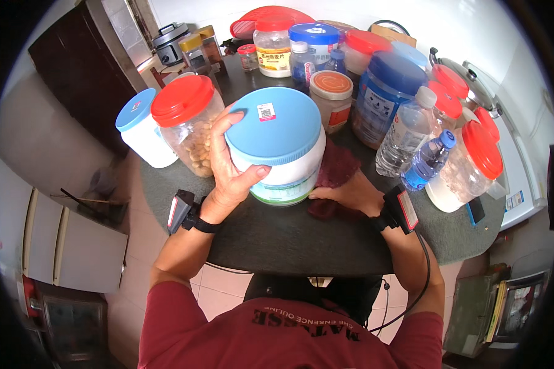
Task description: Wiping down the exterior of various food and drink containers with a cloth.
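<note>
A large white plastic tub with a light blue screw lid (284, 177) stands before me on the dark round table (300, 249). My left hand (231, 163) grips its upper left side, the fingers and thumb against the lid's rim. On the tub's lower right side, my right hand (351, 193) holds a dark red cloth (337, 166) that lies against the tub and the table. Left of the tub are a clear jar of nuts with a red lid (196, 143) and a white tub with a blue lid (152, 145). Behind stands a jar with an orange and white lid (330, 108).
A blue-lidded plastic jar (374, 106), two water bottles (401, 138) (427, 159) and a red-lidded jar of white powder (457, 180) crowd the right. More jars (274, 55) and a red basket (244, 23) stand behind. A phone (476, 211) lies near the right edge.
</note>
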{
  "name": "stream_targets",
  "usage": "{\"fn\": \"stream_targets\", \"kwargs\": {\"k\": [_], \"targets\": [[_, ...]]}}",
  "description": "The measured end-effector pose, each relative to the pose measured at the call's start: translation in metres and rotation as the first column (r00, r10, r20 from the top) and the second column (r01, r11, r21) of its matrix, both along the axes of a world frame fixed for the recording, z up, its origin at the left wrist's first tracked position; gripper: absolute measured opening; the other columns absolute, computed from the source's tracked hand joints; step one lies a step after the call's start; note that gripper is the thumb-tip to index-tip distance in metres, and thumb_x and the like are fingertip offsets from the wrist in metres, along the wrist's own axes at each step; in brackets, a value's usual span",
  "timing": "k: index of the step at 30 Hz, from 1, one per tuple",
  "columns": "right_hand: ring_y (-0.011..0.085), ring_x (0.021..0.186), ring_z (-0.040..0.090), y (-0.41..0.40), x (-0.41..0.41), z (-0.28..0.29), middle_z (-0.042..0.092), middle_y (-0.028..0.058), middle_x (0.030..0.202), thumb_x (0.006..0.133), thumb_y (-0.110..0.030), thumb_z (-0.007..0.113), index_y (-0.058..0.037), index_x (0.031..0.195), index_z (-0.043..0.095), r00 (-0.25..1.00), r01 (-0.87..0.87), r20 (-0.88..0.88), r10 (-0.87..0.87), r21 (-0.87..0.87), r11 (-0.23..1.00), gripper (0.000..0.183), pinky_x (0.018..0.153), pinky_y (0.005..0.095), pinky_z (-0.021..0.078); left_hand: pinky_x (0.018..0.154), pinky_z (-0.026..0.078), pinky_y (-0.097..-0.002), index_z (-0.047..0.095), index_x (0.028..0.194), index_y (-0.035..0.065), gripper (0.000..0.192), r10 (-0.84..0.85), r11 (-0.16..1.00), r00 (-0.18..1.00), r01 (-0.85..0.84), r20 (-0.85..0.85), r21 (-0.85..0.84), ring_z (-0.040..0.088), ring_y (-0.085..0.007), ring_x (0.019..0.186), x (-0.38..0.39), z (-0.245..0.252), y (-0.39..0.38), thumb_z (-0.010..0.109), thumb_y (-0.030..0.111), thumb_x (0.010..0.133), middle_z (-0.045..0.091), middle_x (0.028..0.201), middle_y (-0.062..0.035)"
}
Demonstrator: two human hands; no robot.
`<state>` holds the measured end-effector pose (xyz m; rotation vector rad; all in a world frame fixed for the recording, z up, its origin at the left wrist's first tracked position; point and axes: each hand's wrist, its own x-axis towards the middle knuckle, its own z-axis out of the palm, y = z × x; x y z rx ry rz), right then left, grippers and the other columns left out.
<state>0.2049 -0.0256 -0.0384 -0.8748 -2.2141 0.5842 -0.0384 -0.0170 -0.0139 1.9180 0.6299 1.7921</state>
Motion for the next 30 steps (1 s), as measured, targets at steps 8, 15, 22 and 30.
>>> {"fn": "stream_targets", "kwargs": {"k": [8, 15, 22, 30], "targets": [[0.0344, 0.122, 0.045, -0.007, -0.001, 0.002, 0.047, 0.0197, 0.132, 0.063, -0.019, 0.081, 0.0003, 0.139, 0.028, 0.995, 0.02, -0.093, -0.029, -0.097, 0.995, 0.095, 0.104, 0.0394, 0.0335, 0.105, 0.03, -0.04, 0.037, 0.13, 0.0035, 0.084, -0.018, 0.994, 0.999, 0.022, 0.046, -0.104, 0.04, -0.027, 0.123, 0.0, 0.0, 0.0, 0.078, 0.036, 0.063, 0.038, 0.131, -0.0158], [0.0345, 0.141, 0.015, -0.017, -0.007, 0.024, 0.019, 0.0232, 0.15, 0.064, -0.03, 0.081, 0.003, 0.144, 0.014, 0.995, 0.022, -0.1, -0.012, 0.092, 0.995, 0.109, 0.114, 0.0406, 0.0162, 0.107, 0.029, -0.0406, 0.037, 0.129, 0.004, 0.083, 0.022, 0.992, 1.0, -0.02, 0.021, -0.126, 0.039, -0.028, 0.125, -0.003, -0.001, -0.001, 0.077, 0.029, 0.06, 0.037, 0.133, -0.0167], [0.0366, 0.142, 0.009, -0.019, -0.015, 0.034, 0.012, 0.0252, 0.15, 0.064, -0.039, 0.08, 0.0044, 0.144, 0.011, 0.991, 0.015, -0.136, 0.012, 0.196, 0.981, 0.115, 0.114, 0.046, 0.009, 0.107, 0.028, -0.0402, 0.037, 0.13, 0.0044, 0.083, 0.043, 0.99, 0.999, -0.045, -0.018, -0.131, 0.038, -0.0278, 0.125, -0.003, -0.003, -0.001, 0.077, 0.026, 0.059, 0.036, 0.134, -0.0165], [0.0335, 0.128, 0.037, -0.003, -0.011, -0.003, 0.042, 0.0194, 0.137, 0.06, -0.033, 0.083, 0.0005, 0.138, 0.029, 0.995, 0.039, -0.085, -0.049, -0.119, 0.992, 0.1, 0.106, 0.0442, 0.0283, 0.107, 0.027, -0.0444, 0.037, 0.132, 0.0053, 0.088, 0.376, 0.906, 0.924, -0.349, -0.076, 0.24, 0.035, -0.0326, 0.128, 0.001, -0.005, 0.004, 0.075, 0.05, 0.066, 0.035, 0.136, -0.019]]}}
